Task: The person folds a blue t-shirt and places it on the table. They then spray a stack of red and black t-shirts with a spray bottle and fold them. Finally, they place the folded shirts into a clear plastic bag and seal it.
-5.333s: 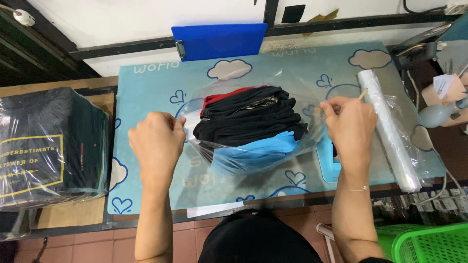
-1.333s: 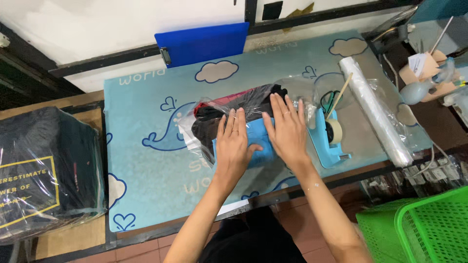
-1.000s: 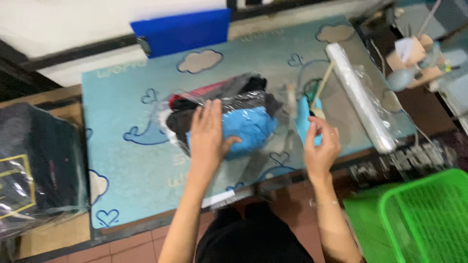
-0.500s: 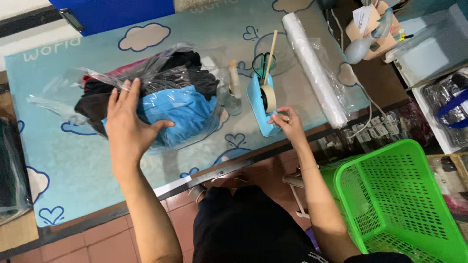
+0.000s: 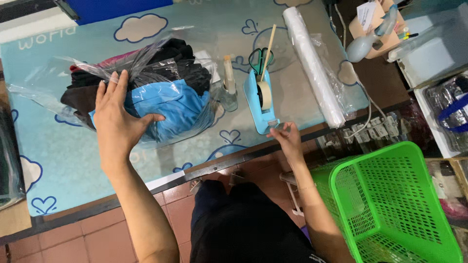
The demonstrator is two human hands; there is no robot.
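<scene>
My left hand (image 5: 119, 127) stays pressed flat, fingers spread, on the clear bag of folded clothes (image 5: 146, 97) on the left of the table. My right hand (image 5: 287, 139) has left the bag and now pinches the tape end at the near tip of the blue tape dispenser (image 5: 261, 104), so sealing looks underway.

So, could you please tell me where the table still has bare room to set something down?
The near-left mat, below the left hand, is bare, as is the far strip between bagged clothes and tape dispenser. Between dispenser and plastic roll is crowded.
</scene>
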